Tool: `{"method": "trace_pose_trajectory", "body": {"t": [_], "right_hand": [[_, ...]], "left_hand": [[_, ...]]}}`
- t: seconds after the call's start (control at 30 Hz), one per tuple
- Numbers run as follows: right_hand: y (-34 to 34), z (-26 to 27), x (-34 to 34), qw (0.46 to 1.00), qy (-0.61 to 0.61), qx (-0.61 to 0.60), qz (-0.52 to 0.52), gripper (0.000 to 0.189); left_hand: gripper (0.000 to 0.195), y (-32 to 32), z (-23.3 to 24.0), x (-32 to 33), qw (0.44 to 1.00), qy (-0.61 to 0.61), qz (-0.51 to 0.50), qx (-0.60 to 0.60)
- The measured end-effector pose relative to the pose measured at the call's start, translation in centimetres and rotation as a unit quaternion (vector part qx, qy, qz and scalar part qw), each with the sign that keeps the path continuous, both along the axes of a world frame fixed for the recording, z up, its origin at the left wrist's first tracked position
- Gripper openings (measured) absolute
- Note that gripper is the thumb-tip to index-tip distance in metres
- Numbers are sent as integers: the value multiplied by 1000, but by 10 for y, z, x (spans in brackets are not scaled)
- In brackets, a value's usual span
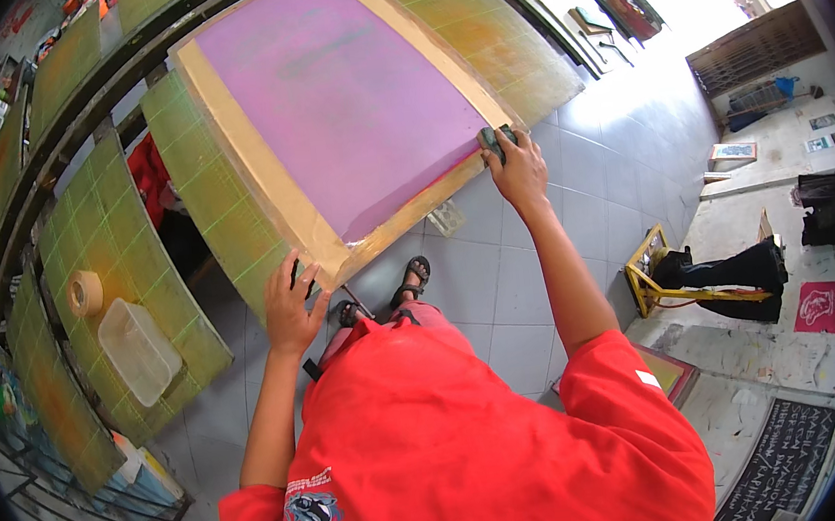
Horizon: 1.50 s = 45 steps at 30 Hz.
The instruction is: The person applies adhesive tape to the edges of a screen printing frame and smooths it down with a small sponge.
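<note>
A screen-printing frame (350,109) lies tilted before me, its mesh purple with faint green smears and its borders covered in brown tape. At its near right corner, my right hand (518,168) is shut on a dark green sponge or wadded cloth (491,145), pressed to the taped edge. My left hand (292,306) is at the near left corner, fingers spread against the frame's edge. Something dark shows between those fingers, too small to name. Beneath the frame, part of a green, orange-stained printing board (206,183) shows.
On another board (119,214) at left stand a tape roll (84,292) and a clear plastic tub (140,351). Dark rails (93,103) run behind the boards. To the right, a yellow metal frame (641,276) carries dark cloth on the tiled floor (510,282). A lettered blackboard (780,463) leans nearby.
</note>
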State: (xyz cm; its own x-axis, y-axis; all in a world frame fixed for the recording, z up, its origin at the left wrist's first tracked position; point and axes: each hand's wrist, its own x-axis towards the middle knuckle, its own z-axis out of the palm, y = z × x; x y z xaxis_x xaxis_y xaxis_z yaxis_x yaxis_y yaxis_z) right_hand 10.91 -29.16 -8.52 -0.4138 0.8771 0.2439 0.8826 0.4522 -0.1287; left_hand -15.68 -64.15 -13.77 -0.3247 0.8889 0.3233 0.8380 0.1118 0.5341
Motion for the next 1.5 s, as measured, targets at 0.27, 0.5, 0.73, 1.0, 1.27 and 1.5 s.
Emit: {"method": "trace_pose_trajectory", "body": {"t": [0.27, 0.5, 0.73, 1.0, 1.27, 1.5], "right_hand": [[-118, 12, -71, 986, 54, -97, 125, 50], [-217, 35, -111, 936, 78, -237, 248, 52], [-189, 37, -70, 927, 199, -264, 179, 50], [-217, 35, -55, 944, 127, -210, 221, 51], [-237, 32, -92, 908, 35, -199, 367, 52], [-233, 19, -103, 916, -13, -167, 364, 51]], "left_hand": [[54, -3, -8, -3, 1000, 9, 13, 7], [60, 2, 3, -1, 999, -28, 14, 15], [49, 26, 45, 4, 999, 32, 31, -23], [21, 40, 44, -15, 995, 62, -74, 12], [15, 64, 48, -37, 994, -32, -84, -70], [17, 74, 50, -46, 983, -90, -95, -127]]}}
